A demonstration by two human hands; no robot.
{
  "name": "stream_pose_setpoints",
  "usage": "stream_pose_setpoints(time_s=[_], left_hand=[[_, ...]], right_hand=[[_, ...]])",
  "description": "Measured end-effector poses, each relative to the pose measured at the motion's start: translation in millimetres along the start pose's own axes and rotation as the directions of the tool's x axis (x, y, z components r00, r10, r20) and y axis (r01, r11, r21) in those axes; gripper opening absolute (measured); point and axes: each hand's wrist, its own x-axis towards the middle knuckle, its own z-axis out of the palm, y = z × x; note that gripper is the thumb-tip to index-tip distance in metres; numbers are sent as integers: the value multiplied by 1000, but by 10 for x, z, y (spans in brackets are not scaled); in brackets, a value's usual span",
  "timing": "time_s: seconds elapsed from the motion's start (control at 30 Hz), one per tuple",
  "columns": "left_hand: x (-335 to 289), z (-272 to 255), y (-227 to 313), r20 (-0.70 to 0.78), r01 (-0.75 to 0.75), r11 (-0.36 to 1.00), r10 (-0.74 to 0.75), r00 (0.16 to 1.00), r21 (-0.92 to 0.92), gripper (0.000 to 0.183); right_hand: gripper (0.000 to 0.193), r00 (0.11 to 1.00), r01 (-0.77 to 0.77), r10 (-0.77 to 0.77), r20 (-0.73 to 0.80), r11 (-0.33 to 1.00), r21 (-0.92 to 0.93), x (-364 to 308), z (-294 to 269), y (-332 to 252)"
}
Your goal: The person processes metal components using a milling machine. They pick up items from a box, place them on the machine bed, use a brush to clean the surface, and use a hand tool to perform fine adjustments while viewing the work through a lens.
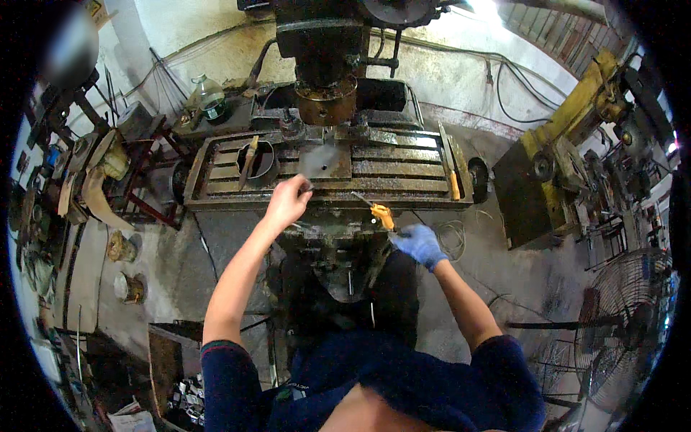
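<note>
My bare left hand (286, 203) is closed in a pinch just above the front edge of the milling machine's slotted table (403, 186). A small dark piece seems to show at its fingertips, too small to name. In its blue glove, my right hand (419, 245) is closed round the rear end of an orange-yellow tool (382, 215) with a thin metal tip. That tip points up and left toward the table edge. Beyond my hands, a flat metal plate (325, 163) with a dark hole lies under the machine's spindle head (326, 102).
A round metal pot (263, 164) with a wooden-handled brush (251, 153) stands on the table's left. A yellow-handled file (454, 185) lies along its right end. A large glass jar (209, 99) stands back left. A floor fan (623, 327) is at right; a yellow machine (536, 183) stands behind.
</note>
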Motion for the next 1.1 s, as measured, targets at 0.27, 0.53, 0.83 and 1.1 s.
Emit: stream_pose_setpoints(time_s=[0.27, 0.53, 0.83, 1.1], left_hand=[[870, 361, -171, -190, -41, 959, 98, 977, 281, 19], [1174, 529, -321, -158, -63, 978, 95, 983, 197, 20], [1224, 504, -54, -172, 241, 925, -197, 965, 293, 33], [1322, 553, -332, -230, 257, 953, -217, 949, 160, 36]], right_hand=[[42, 991, -118, 130, -30, 960, 255, -615, -51, 548], [27, 971, -190, 224, -82, 935, 299, -819, -379, 625], [20, 948, 95, -65, -311, 992, 83, -583, -1472, 23], [33, 308, 873, -419, -854, 481, 79, -132, -3705, -1013]])
